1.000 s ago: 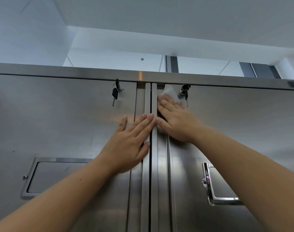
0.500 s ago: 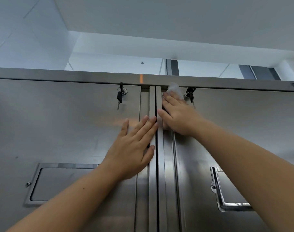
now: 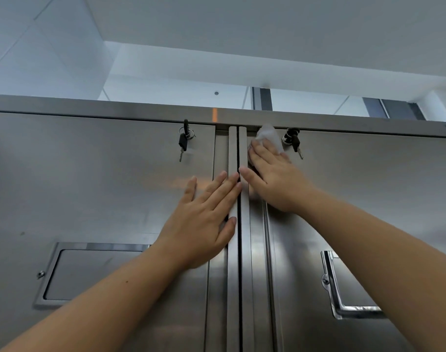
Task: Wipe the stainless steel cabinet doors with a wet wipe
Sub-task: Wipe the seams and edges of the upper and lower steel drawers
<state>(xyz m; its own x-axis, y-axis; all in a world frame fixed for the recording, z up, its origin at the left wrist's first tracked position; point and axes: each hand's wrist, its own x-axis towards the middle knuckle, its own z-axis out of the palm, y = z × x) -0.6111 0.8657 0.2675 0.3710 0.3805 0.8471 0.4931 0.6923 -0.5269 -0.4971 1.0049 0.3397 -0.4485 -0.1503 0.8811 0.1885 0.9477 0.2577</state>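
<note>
Two stainless steel cabinet doors fill the view, the left door (image 3: 90, 189) and the right door (image 3: 369, 189), meeting at a dark centre seam. My right hand (image 3: 272, 179) presses a white wet wipe (image 3: 269, 138) flat against the top inner corner of the right door, fingers straight and pointing up. The wipe shows above my fingertips; its lower part is hidden under the hand. My left hand (image 3: 204, 222) lies flat on the left door's inner edge strip, fingers spread, holding nothing.
A key hangs in each door's lock, the left key (image 3: 183, 143) and the right key (image 3: 294, 142), the right one close beside the wipe. A recessed handle (image 3: 90, 273) sits low in the left door, another recessed handle (image 3: 349, 285) in the right. The cabinet's top rail (image 3: 140, 111) runs above.
My right hand has slid the wipe upward along the right door's inner edge to its top corner. The left hand has stayed flat on the left door.
</note>
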